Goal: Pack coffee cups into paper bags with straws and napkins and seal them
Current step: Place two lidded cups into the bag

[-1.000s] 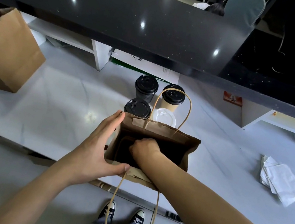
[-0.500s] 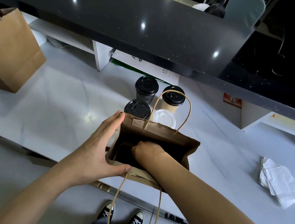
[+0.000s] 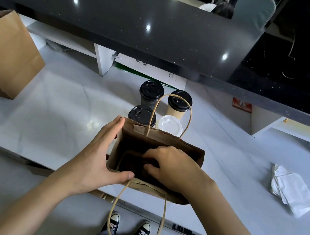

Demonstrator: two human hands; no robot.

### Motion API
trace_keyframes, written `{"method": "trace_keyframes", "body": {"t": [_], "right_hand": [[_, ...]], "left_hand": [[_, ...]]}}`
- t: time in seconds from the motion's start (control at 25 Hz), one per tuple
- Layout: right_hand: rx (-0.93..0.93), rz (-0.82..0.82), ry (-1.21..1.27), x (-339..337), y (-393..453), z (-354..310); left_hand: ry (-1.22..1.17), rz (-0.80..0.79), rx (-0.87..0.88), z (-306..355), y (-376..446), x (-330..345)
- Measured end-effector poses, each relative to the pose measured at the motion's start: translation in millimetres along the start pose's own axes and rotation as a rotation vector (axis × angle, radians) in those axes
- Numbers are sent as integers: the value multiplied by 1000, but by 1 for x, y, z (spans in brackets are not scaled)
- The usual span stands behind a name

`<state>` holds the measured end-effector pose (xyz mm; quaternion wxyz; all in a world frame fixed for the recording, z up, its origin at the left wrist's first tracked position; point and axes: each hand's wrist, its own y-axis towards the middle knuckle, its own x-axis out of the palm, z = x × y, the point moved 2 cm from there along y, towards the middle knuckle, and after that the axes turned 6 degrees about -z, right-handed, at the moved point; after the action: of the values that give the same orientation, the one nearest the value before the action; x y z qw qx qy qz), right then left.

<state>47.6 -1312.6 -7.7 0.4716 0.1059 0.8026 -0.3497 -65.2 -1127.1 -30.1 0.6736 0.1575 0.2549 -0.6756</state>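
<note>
With the left hand (image 3: 98, 161) spread flat against the open brown paper bag (image 3: 166, 140), the right hand (image 3: 170, 167), fingers curled, seemingly seats a cardboard insert; a cup should follow.

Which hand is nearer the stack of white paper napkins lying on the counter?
Right. The right hand is inside the open brown paper bag, on the side toward the stack of white paper napkins; the left hand holds the bag's far side.
</note>
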Motion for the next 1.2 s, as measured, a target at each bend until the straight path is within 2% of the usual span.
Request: {"method": "trace_keyframes", "body": {"t": [0.2,0.44,0.6,0.68,0.76,0.84,0.96,1.08,1.2], "right_hand": [[23,257,149,-9,-38,15],[-111,594,681,-28,-67,19],[-139,819,706,-47,-62,36],[-49,878,685,-48,-46,52],[94,813,629,-45,-17,71],[205,619,503,-37,13,86],[256,358,338,-23,47,92],[269,264,260,-14,62,91],[295,243,182,-12,69,87]], "left_hand": [[-4,7,-11,-2,-2,-1],[14,22,-26,-3,-7,-6],[18,53,-56,-5,-16,-12],[7,61,-80,-6,-20,-13],[-18,71,-107,-7,-25,-13],[-42,76,-119,-8,-27,-14],[-44,73,-127,-8,-28,-14],[-40,74,-130,-10,-28,-14],[-39,77,-127,-12,-28,-14]]}}
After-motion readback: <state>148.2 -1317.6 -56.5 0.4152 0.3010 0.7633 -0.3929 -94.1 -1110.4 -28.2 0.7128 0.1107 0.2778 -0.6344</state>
